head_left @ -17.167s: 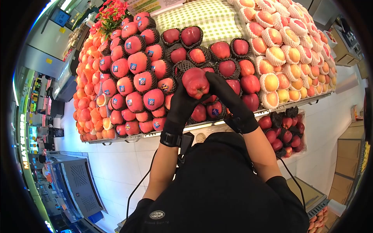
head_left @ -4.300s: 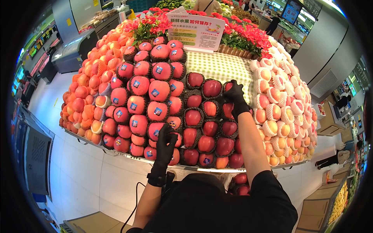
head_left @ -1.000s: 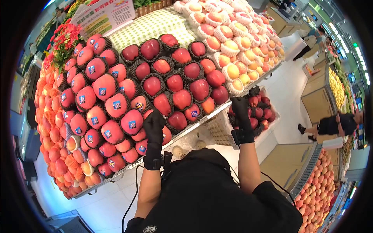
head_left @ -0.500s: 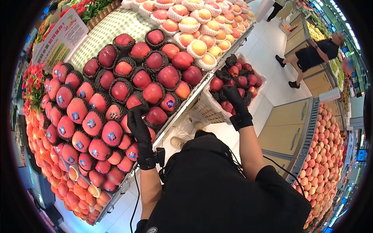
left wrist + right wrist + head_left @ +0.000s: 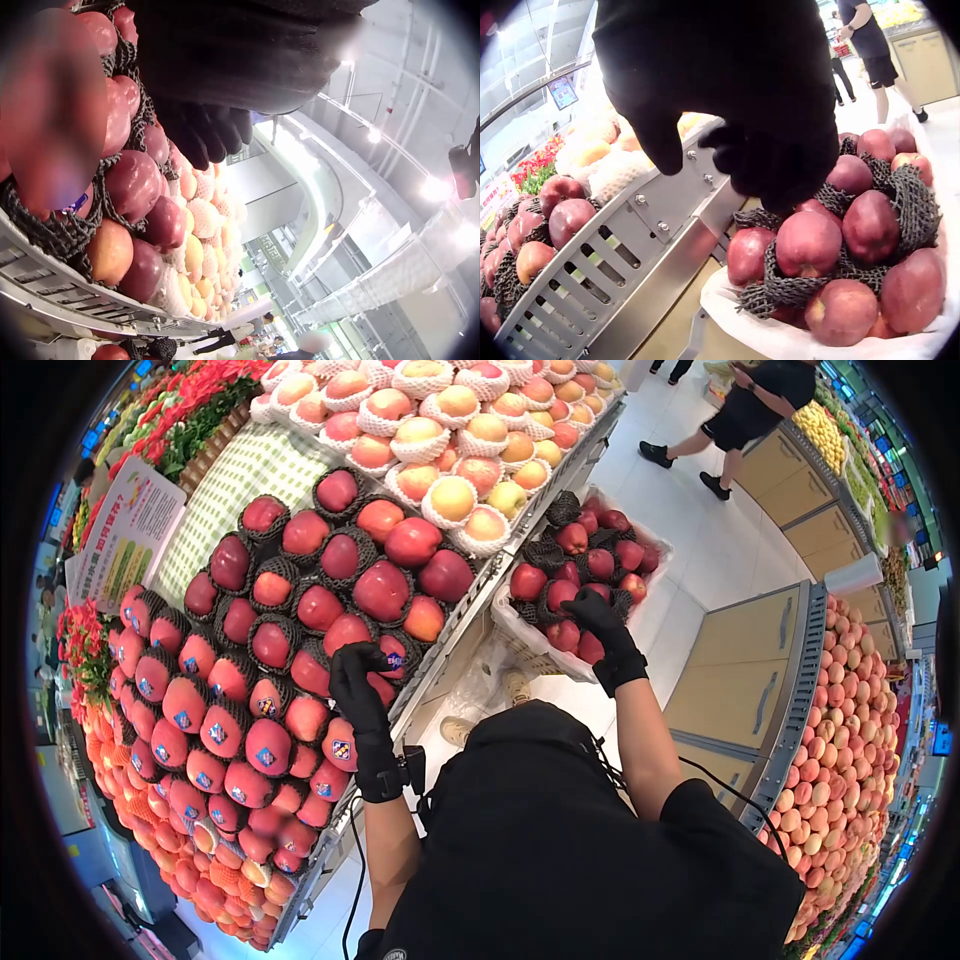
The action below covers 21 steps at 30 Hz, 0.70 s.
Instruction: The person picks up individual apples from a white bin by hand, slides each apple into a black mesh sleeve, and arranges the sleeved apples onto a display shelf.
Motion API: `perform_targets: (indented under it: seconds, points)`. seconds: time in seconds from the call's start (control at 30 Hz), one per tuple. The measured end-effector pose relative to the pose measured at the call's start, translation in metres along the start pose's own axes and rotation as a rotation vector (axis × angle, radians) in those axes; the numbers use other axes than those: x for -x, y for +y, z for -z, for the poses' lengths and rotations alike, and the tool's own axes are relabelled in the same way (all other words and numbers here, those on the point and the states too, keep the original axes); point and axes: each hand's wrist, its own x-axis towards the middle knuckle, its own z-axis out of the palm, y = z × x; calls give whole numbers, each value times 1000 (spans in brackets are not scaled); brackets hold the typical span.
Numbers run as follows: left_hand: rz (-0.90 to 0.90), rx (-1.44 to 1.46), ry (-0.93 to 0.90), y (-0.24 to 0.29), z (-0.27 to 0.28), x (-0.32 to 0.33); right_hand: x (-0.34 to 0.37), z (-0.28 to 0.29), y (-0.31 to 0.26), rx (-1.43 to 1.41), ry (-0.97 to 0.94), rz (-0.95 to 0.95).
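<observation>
Both hands wear black gloves. In the head view my right hand (image 5: 600,622) is over a crate (image 5: 655,585) of dark red apples (image 5: 573,538). The right wrist view shows this hand (image 5: 727,97) with loosely bent fingers, nothing between them, close above the apples (image 5: 808,244). Black foam nets (image 5: 915,206) lie among those apples. My left hand (image 5: 357,682) hovers at the front of the apple display, beside a red apple with a blue sticker (image 5: 392,658). In the left wrist view its fingers (image 5: 214,135) hang loosely and hold nothing.
Larger stickered apples (image 5: 222,730) fill the left of the display. Net-wrapped pale fruit (image 5: 450,498) is piled at its far end. A metal rail (image 5: 470,600) edges the stand. Peaches (image 5: 840,730) lie on a cabinet (image 5: 740,670) at right. A person (image 5: 765,400) walks behind.
Earlier both hands held an apple, then the right hand was on one at the display's back. Since then the view turned right and the right hand came over the crate. The display has more apples.
</observation>
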Motion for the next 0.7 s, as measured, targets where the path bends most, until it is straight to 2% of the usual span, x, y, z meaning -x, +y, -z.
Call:
perform_targets:
  seconds: [0.07, 0.17, 0.27, 0.37, 0.43, 0.5, 0.57, 0.67, 0.7]
  points:
    - [30, -1, -12, 0, -11, 1, -13, 11, 14, 182, 95, -30]
    - [46, -34, -14, -6, -22, 1, -19, 24, 24, 211, 211, 122]
    - [52, -93, -7, -5, -37, 2, -30, 34, 50, 130, 287, 222]
    - [55, -137, -7, -1, -53, 4, -37, 38, 66, 107, 329, 197]
    - [42, -180, -1, 0, -64, 2, -51, 39, 95, 289, 343, 280]
    - [20, -248, 16, 0, -73, 5, -62, 46, 108, 349, 311, 273]
    - [30, -225, 6, -1, -79, 6, -65, 51, 107, 283, 227, 173]
    - [40, -259, 35, -4, -81, 9, -72, 52, 100, 40, 337, 75]
    - [22, -282, 63, -9, -81, 9, -75, 53, 99, 102, 361, 107]
